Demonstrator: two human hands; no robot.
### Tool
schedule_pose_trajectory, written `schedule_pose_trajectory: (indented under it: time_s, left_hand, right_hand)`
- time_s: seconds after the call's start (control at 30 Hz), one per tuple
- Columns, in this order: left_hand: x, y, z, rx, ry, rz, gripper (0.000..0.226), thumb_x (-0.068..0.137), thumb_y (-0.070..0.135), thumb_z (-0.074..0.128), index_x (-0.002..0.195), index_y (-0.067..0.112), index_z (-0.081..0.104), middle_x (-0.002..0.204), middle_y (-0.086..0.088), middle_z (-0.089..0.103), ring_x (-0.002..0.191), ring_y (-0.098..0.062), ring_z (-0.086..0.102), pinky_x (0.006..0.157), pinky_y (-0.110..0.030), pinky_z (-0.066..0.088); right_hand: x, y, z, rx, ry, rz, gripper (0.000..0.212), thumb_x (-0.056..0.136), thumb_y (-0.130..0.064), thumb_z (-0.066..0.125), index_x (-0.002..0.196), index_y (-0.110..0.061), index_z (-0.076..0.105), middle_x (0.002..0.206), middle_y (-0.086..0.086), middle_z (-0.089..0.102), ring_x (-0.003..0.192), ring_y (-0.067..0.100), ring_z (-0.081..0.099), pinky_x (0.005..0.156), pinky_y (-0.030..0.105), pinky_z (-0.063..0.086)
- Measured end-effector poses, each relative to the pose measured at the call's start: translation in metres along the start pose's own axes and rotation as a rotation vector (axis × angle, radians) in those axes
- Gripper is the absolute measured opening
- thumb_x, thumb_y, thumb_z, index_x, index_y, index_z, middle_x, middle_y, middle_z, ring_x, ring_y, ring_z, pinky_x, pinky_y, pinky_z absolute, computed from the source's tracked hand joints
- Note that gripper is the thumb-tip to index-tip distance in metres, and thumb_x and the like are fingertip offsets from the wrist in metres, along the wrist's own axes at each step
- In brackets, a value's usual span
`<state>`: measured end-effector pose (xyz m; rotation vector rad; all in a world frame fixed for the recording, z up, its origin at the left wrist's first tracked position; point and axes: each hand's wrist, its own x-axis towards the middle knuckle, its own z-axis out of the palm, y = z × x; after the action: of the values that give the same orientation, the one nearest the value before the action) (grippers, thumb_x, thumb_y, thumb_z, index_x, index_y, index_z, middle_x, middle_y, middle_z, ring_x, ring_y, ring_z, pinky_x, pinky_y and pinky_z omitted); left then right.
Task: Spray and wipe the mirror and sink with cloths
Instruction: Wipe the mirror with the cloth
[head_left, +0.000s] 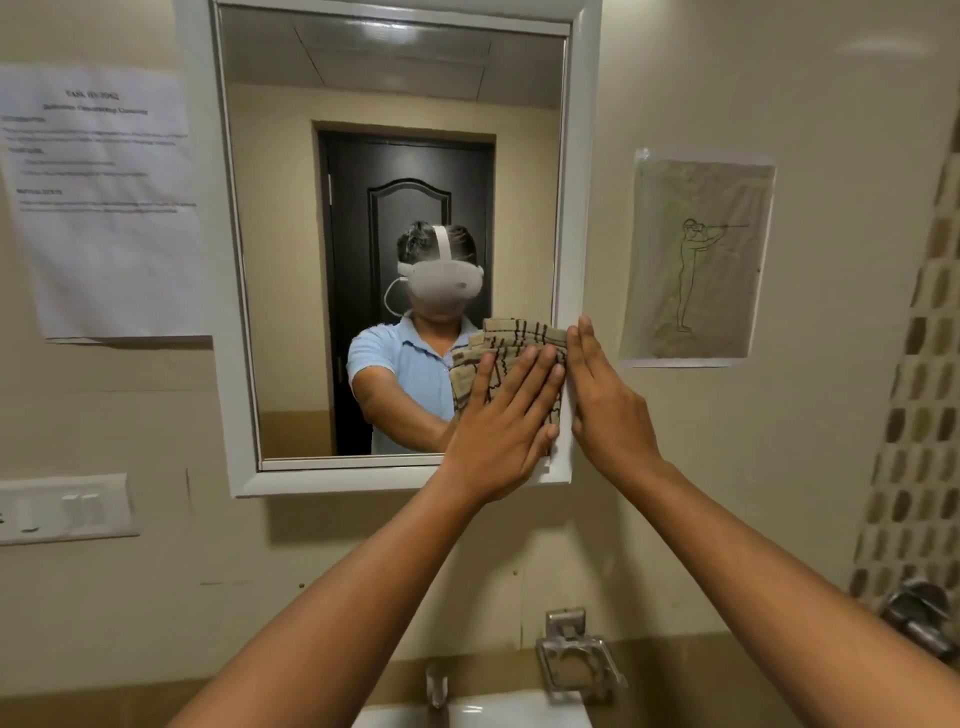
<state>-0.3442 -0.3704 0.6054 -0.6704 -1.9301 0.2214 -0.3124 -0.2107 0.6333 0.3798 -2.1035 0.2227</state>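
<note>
- Wiping is the step in hand, I judge: cloth on the glass, sink part not yet begun.
- Nearest, bottom edge: sink (519, 712), white rim only; basin is cut off, so can't tell what's in it. Tap (435, 685) stands at its back edge.
- Just right of tap, on the wall: metal soap holder (574, 662), looks to hold nothing. Another metal fitting (917, 613) far right, partly out of view.
- Mid: both forearms reach up & away from camera.
- Left hand (501, 421) lies flat, fingers straight & spread, pressing the cloth (514, 343) against the mirror (291, 260) at its lower right corner. No curl round the cloth, just palm pressure.
- Cloth: tan w/ dark lines, bunched; part shows above the fingers, doubled by its reflection.
- Right hand (605, 405) open too, fingers straight & together, edge-on against the right side of the white frame (576, 208), holding nothing; seems to steady.
- Next move, prob.: sweep the cloth left & up over the rest of the glass, keeping flat pressure; corner only covers a small part.
- No spray bottle in view.
- Far: printed sheet (104, 197) on wall left of mirror, drawing (696, 260) on the right, switch plate (62, 506) lower left.
</note>
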Motion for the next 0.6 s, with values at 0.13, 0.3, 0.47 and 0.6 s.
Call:
schedule_pose_trajectory:
  time_s: [0.13,0.3,0.47,0.6]
  left_hand:
    - [-0.013,-0.006,0.001,-0.006,-0.016,0.062,0.059,0.103,0.034,0.026,0.156,0.013,0.013,0.165,-0.007,0.007,0.152,-0.024,0.003,0.121,-0.054,0.006]
    - [-0.031,-0.028,-0.005,0.014,-0.053,0.114,0.06,0.102,0.033,0.031,0.157,0.015,0.012,0.165,-0.005,0.006,0.152,-0.023,0.002,0.121,-0.053,0.005]
    - [-0.05,-0.057,-0.015,0.049,-0.063,0.119,0.06,0.102,0.033,0.029,0.157,0.017,0.011,0.165,-0.005,0.004,0.152,-0.024,0.001,0.121,-0.052,0.003]
    - [-0.084,-0.096,-0.023,0.114,-0.082,0.065,0.062,0.102,0.035,0.031,0.157,0.016,0.009,0.165,-0.006,0.003,0.152,-0.025,0.001,0.121,-0.053,0.0]
  right_hand:
    - [-0.004,0.003,0.006,-0.035,-0.017,0.007,0.098,0.076,0.012,0.057,0.155,-0.013,0.007,0.163,0.002,0.004,0.096,0.028,0.065,0.051,0.026,0.039]
    - [-0.01,0.002,0.01,-0.064,-0.043,0.02,0.098,0.075,0.012,0.055,0.155,-0.012,0.004,0.164,0.002,-0.001,0.082,0.026,0.062,0.048,0.027,0.035]
    - [-0.014,0.0,0.015,-0.065,-0.056,0.041,0.098,0.076,0.01,0.056,0.155,-0.013,0.003,0.164,0.002,-0.002,0.084,0.026,0.062,0.048,0.025,0.032]
    - [-0.016,-0.004,0.015,-0.044,-0.05,0.06,0.096,0.077,0.009,0.056,0.155,-0.011,0.004,0.164,0.004,-0.003,0.106,0.033,0.061,0.051,0.026,0.035]
